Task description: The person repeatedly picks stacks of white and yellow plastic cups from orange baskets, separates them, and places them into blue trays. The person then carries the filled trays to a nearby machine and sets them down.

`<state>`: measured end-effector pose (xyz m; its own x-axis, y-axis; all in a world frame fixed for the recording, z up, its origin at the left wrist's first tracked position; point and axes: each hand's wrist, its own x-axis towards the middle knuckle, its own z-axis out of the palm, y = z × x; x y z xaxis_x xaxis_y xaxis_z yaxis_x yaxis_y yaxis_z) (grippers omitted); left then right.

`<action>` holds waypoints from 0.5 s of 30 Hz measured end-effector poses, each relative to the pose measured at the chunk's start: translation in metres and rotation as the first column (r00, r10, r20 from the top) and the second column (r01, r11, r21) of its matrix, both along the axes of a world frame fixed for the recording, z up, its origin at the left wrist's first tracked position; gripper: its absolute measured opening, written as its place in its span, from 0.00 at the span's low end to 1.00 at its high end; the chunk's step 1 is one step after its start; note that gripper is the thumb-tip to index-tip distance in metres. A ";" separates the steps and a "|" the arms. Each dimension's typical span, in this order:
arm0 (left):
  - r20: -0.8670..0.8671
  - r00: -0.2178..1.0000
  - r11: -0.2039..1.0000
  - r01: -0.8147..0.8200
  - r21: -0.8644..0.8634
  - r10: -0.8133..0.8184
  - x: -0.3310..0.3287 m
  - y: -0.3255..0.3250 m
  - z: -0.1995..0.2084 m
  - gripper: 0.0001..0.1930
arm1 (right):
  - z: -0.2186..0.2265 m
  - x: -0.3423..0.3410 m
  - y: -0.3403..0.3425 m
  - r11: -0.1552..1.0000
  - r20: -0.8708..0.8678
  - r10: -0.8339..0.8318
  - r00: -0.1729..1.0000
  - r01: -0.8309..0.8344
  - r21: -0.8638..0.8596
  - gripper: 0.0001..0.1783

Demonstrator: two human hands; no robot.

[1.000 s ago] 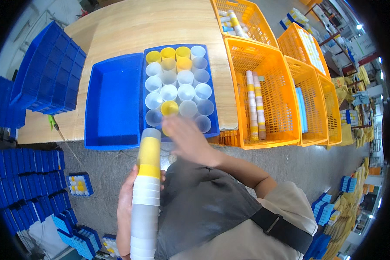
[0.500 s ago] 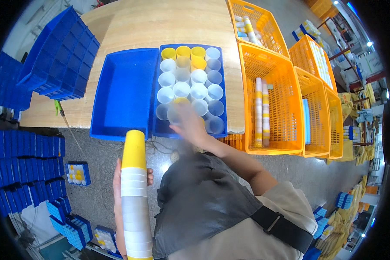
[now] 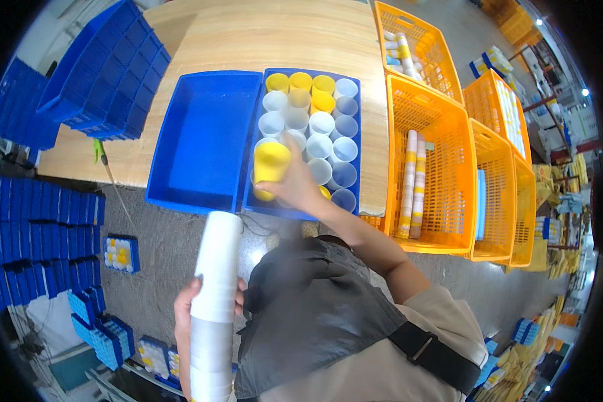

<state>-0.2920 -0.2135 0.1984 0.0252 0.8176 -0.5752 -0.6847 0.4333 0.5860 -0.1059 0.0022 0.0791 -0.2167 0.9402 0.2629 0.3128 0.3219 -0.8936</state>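
A tall stack of nested cups (image 3: 216, 268), white in the part that shows, leans upright in front of my body. My left hand (image 3: 186, 301) is wrapped round it from the left; its lower end runs out of the picture. My right hand (image 3: 296, 182) grips a yellow cup (image 3: 272, 162), tilted, over the near left part of a blue tray (image 3: 356, 147). Rows of white, translucent and yellow cups (image 3: 321, 123) stand in that tray, mouths up. The hand and the yellow cup hide some of the cups at the near left.
A second blue tray (image 3: 204, 141), with no cups in it, adjoins on the left on the wooden table (image 3: 248, 33). Stacked blue crates (image 3: 107, 74) stand at the far left. Orange baskets (image 3: 432, 87) holding cup stacks line the right side. More blue trays (image 3: 40, 234) are piled at lower left.
The yellow top of the stack in my left hand is gone, leaving white uppermost. My right hand now holds a yellow cup over the tray's left column. The view has shifted slightly.
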 end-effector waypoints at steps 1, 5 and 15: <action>-0.033 0.997 0.997 -0.066 0.028 0.067 -0.001 -0.003 -0.003 0.39 | -0.007 -0.002 0.004 0.973 -0.020 0.044 0.999 -0.048 -0.228 0.67; 0.194 0.965 0.985 -0.168 -0.047 0.175 -0.008 0.003 -0.027 0.37 | -0.016 0.000 -0.005 0.915 0.449 0.089 0.889 -0.251 0.315 0.56; -0.039 0.925 0.926 -0.378 -0.001 0.378 -0.002 -0.018 -0.030 0.35 | -0.032 -0.058 0.037 0.790 0.425 0.265 0.865 -0.448 0.419 0.26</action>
<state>-0.2936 -0.2314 0.1688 -0.3067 0.7575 -0.5763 -0.7762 0.1514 0.6120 -0.1641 0.0390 0.0470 -0.6679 0.5394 0.5128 0.3272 0.8317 -0.4486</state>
